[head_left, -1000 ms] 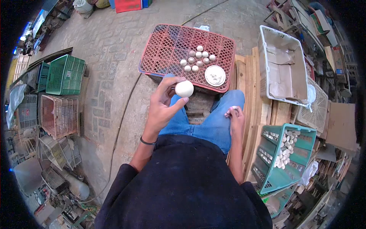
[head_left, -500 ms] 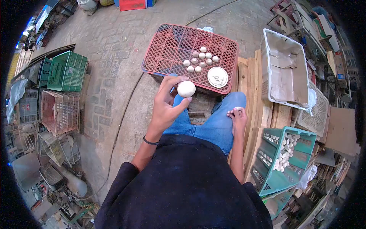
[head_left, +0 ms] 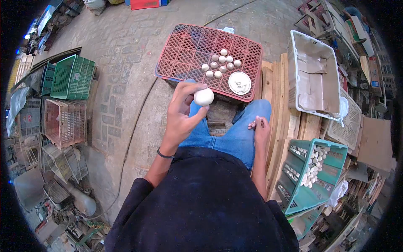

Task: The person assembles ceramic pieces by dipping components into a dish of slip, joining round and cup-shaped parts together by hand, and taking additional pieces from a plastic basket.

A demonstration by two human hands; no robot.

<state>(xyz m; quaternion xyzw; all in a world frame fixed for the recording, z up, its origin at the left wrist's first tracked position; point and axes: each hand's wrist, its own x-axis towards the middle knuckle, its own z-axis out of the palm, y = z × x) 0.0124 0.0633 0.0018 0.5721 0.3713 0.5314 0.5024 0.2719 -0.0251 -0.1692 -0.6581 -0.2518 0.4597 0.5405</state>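
My left hand (head_left: 184, 107) pinches a smooth white ball (head_left: 203, 97) between thumb and fingers, above my lap. On my thigh at the right, my right hand (head_left: 262, 128) has its fingers curled together; whatever they hold, if anything, is hidden. In front of my knees stands an upturned red plastic crate (head_left: 184, 46) with a lattice top. Several pale balls (head_left: 222, 59) sit loosely grouped on it, some browner than others. Near the crate's closest right corner lies a round white lid (head_left: 239, 83) with greyish smears on it.
To the right, a green crate (head_left: 289, 180) holds many small white pieces (head_left: 312, 168). Behind it, a white crate (head_left: 293, 75) lined with brown sheet rests by wooden planks (head_left: 278, 101). Green (head_left: 77, 77) and pinkish crates (head_left: 63, 122) stand left. A cable (head_left: 136, 126) crosses the floor.
The ball in my left hand has shifted slightly left. My right fingers have moved, and the pale bit seen at their tips is no longer visible.
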